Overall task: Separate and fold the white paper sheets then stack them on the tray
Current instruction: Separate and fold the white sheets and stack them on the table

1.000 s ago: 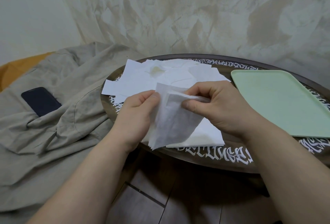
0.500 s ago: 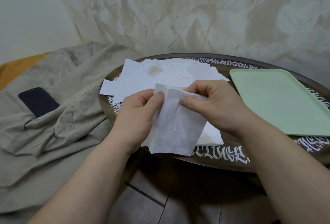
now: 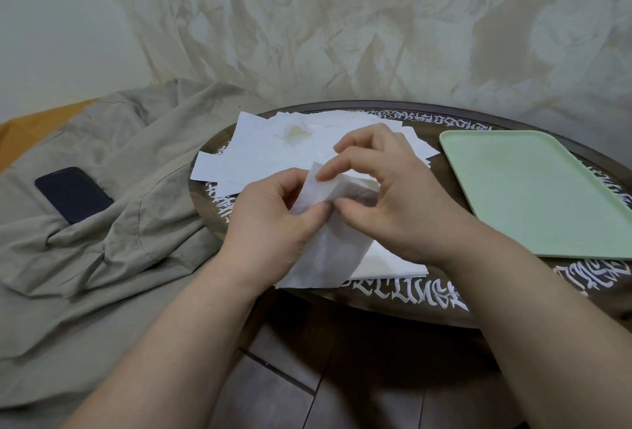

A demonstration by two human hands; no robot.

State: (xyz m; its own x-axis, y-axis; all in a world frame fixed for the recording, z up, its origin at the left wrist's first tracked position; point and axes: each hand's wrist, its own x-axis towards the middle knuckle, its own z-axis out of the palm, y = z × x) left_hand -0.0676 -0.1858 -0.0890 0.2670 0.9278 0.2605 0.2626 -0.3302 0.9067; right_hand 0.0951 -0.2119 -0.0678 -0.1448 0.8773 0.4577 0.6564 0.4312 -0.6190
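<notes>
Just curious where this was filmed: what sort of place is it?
Probably a room in a home: a dark round table with white lettering, a phone on rumpled beige fabric like bedding, and a draped cloth backdrop.

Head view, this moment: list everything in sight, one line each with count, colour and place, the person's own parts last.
held sheet: one, white, pinched between both hands over the table's near edge
loose sheets: a pile, count unclear, white, spread on the table's far left part
stacked sheets: a small pile, white, on the table under the hands
tray: one, pale green, on the table's right side, nothing on it
table: one, round, dark brown with white lettering round the rim
cloth: one, beige, crumpled to the left of the table
phone: one, dark, lying on the cloth
left hand: pinches the held sheet
right hand: pinches the held sheet's upper part
</notes>
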